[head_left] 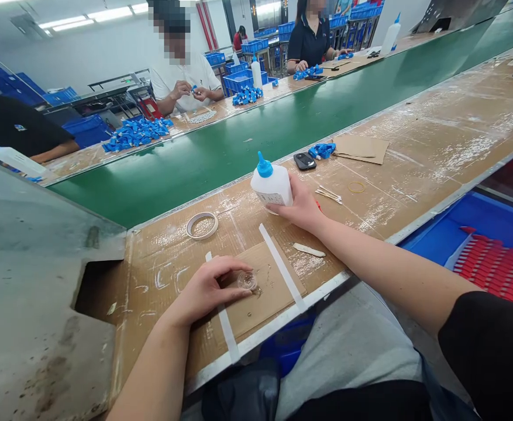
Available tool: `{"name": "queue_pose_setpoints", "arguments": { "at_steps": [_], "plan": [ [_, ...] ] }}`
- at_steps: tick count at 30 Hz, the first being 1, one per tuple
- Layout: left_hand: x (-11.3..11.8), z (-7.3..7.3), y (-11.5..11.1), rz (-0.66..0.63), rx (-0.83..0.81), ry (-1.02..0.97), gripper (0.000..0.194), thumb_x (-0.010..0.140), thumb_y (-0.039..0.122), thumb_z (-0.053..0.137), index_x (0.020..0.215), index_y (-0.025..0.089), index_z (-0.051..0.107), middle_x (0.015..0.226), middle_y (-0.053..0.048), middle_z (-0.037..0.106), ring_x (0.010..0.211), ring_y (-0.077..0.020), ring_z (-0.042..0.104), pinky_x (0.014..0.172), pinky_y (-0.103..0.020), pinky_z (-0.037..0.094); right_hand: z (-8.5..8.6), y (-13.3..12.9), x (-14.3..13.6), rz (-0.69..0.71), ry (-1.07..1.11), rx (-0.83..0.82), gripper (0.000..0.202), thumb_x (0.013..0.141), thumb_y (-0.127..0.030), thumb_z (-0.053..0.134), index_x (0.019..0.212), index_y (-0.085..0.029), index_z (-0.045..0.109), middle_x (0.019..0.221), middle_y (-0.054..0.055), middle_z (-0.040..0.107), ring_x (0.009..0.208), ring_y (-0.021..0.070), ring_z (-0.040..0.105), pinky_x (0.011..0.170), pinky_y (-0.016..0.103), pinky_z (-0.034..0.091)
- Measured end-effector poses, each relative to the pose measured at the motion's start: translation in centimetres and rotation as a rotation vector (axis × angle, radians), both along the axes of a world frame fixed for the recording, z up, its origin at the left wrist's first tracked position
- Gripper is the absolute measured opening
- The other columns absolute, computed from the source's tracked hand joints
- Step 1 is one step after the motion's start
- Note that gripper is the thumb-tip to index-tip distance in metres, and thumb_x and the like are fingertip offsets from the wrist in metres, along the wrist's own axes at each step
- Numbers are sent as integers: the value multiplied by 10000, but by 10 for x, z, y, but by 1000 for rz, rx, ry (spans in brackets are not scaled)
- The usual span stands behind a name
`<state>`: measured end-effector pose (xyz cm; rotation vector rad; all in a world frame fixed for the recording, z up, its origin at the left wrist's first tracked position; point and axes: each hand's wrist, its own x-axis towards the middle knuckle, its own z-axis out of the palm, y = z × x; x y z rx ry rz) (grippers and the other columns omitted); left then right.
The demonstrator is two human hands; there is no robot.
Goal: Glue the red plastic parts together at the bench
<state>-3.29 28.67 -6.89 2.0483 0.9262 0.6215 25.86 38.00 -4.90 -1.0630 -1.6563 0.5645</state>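
In the head view, my right hand [302, 206] is wrapped round a translucent white squeeze bottle [270, 186] with a blue nozzle cap, held upright at the table's far side. My left hand [212, 286] pinches a small clear round cup [247, 280] between thumb and fingers. The cup is over a cardboard sheet [265, 310], which two strips of white tape hold to the table. What the cup contains is too small to make out. A flat whitish strip-like piece [309, 250] lies on the table right of the sheet.
A tape roll [202, 225], cotton swabs [329, 195], a rubber band [356, 187], a black device [305, 161] and blue parts [322, 150] lie around. A green conveyor belt [221, 146] runs beyond. A metal housing [41, 280] stands left. Co-workers sit opposite; red parts [497, 263] are at right.
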Motion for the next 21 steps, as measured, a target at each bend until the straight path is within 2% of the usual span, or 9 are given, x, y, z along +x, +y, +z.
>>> {"name": "queue_pose_setpoints", "arguments": {
  "at_steps": [4, 13, 21],
  "plan": [
    [2, 2, 2, 5, 48, 9, 299, 837, 358, 821, 1116, 293, 733, 1054, 0, 727, 868, -165, 616, 836, -312, 476, -2, 3, 0, 19, -2, 17, 772, 709, -483, 835, 1353, -220, 499, 1333, 111, 616, 1242, 328, 567, 1086, 502, 462],
    [-6, 5, 0, 77, 119, 104, 314, 846, 426, 800, 1130, 308, 733, 1149, -25, 727, 1053, -228, 640, 931, -356, 475, 0, 1, 0, -2, -5, 0, 752, 706, -501, 824, 1328, -219, 508, 1305, 111, 621, 1216, 332, 571, 1070, 507, 472],
    [10, 12, -8, 112, 119, 159, 299, 855, 448, 784, 1106, 291, 741, 1062, -29, 745, 888, -205, 638, 843, -350, 492, -1, 2, 2, -15, 21, -40, 784, 687, -486, 835, 1347, -223, 504, 1307, 116, 613, 1206, 341, 566, 1041, 519, 483]
  ]
}}
